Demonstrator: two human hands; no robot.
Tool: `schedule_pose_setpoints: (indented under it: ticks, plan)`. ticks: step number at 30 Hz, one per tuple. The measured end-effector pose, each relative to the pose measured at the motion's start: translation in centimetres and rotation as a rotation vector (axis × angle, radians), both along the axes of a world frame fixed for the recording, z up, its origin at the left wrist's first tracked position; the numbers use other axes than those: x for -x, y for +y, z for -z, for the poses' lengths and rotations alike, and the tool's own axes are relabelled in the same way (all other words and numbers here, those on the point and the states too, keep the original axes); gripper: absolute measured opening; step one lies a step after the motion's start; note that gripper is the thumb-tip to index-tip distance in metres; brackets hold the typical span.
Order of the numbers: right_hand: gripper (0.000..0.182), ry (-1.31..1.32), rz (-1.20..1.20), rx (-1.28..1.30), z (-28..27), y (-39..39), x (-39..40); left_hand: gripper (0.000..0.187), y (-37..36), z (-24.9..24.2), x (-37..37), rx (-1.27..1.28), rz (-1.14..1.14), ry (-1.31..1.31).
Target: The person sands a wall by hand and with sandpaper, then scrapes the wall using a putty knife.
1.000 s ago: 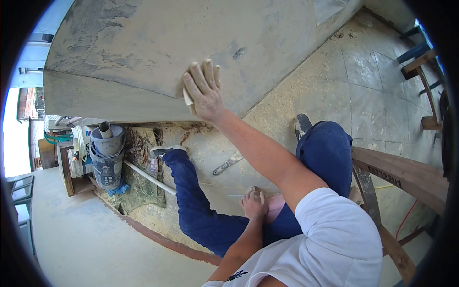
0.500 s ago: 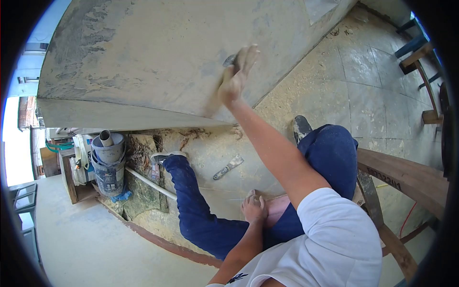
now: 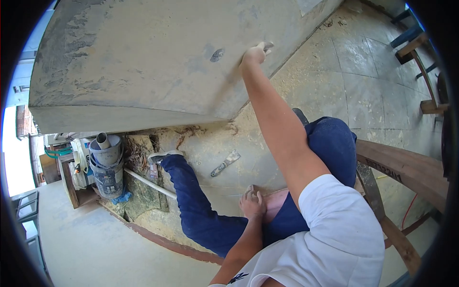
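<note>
Sandpaper: a small pale pad, only a corner showing under the right hand (image 3: 255,54), pressed flat against the grey wall slab (image 3: 143,57) near its lower right edge.
Right hand grip: fingers curled over the pad; how tightly cannot be told.
Handling: likely light, floppy and gritty; best held flat under the palm with fingertips on its edge.
Left hand (image 3: 252,203): loosely closed, holding nothing, resting on the thigh below the slab.
Buckets (image 3: 107,165): 2 stacked, below the slab's left end, a grey pipe stub (image 3: 103,140) standing inside.
Putty knife (image 3: 226,162): lying on the dusty floor just under the slab.
</note>
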State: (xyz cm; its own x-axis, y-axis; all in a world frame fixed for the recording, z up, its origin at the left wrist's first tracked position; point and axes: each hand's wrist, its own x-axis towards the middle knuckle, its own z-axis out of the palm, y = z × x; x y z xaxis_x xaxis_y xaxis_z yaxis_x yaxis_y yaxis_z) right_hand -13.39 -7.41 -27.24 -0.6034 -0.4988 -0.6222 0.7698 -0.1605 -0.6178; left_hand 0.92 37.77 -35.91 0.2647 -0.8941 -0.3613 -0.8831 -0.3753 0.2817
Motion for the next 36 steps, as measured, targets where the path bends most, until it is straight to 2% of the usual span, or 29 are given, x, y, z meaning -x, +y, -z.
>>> schedule_pose_setpoints:
  ticks: [2,4,7,9,11,13,15,20,22,23,25,27,28,30,31,32,34,35,36]
  plan:
    - [0.058,0.762,-0.012,0.199,-2.1,1.5,-2.2,0.032,1.1,0.3,0.6,-0.009,-0.008,0.001]
    - [0.057,1.573,-0.031,0.184,-2.9,5.6,-8.1,0.032,1.0,0.0,0.0,-0.006,0.004,-0.019]
    - [0.053,1.673,-0.118,0.234,5.8,6.2,-7.5,0.031,-0.8,0.0,0.0,-0.017,0.014,-0.011]
    - [0.051,0.310,0.023,-0.046,7.0,1.1,-3.3,0.030,1.2,0.9,-0.1,0.015,0.005,-0.004]
    - [0.050,-0.509,-0.102,0.020,4.4,-1.3,3.1,0.030,0.3,0.6,-0.4,0.012,0.020,-0.019]
    - [0.049,0.655,0.063,0.123,-1.5,-0.3,0.6,0.029,-0.2,0.5,0.5,0.028,0.017,-0.008]
    - [0.054,1.549,0.079,0.398,-3.8,1.4,-3.1,0.029,-0.4,0.3,0.5,-0.012,0.019,0.036]
    - [0.054,1.342,-0.060,0.315,2.8,1.9,-1.5,0.028,-0.3,0.2,-0.2,-0.050,0.031,0.023]
    - [0.054,-0.515,0.033,0.261,4.1,-0.5,4.1,0.028,0.1,0.6,-0.2,-0.015,0.025,0.012]
    - [0.054,-0.512,0.045,0.257,3.9,-1.3,4.7,0.028,0.1,0.6,-0.2,-0.022,0.035,0.014]
    - [0.055,0.400,-0.039,-0.028,2.2,-2.5,4.6,0.027,0.2,0.6,-0.2,-0.008,0.032,0.009]
    - [0.056,1.142,0.016,0.220,-0.8,-0.5,2.1,0.027,-0.1,0.4,0.0,0.000,0.041,0.018]
    - [0.056,1.142,0.010,0.211,0.2,-0.3,1.3,0.026,0.0,0.2,0.0,0.021,0.057,0.026]
    - [0.055,1.071,0.058,0.353,3.2,-0.2,0.2,0.026,0.1,0.3,0.0,0.004,0.045,0.029]
    - [0.056,0.778,0.135,0.340,6.3,-2.1,0.6,0.027,-0.1,0.5,-0.2,-0.008,0.031,0.028]
    - [0.056,0.780,0.138,0.345,6.3,-2.5,2.3,0.027,-0.2,0.4,0.0,-0.003,0.033,0.030]
    - [0.055,-0.265,-0.069,-0.042,5.4,-1.9,5.7,0.027,-0.3,-0.1,0.1,0.008,0.029,0.037]
    - [0.055,-0.270,-0.066,-0.039,5.2,-1.6,4.8,0.027,-0.4,0.0,0.0,0.010,0.032,0.032]
    - [0.055,0.218,-0.113,-0.021,5.1,-0.7,2.6,0.027,-0.3,-0.1,0.1,0.034,0.031,0.021]
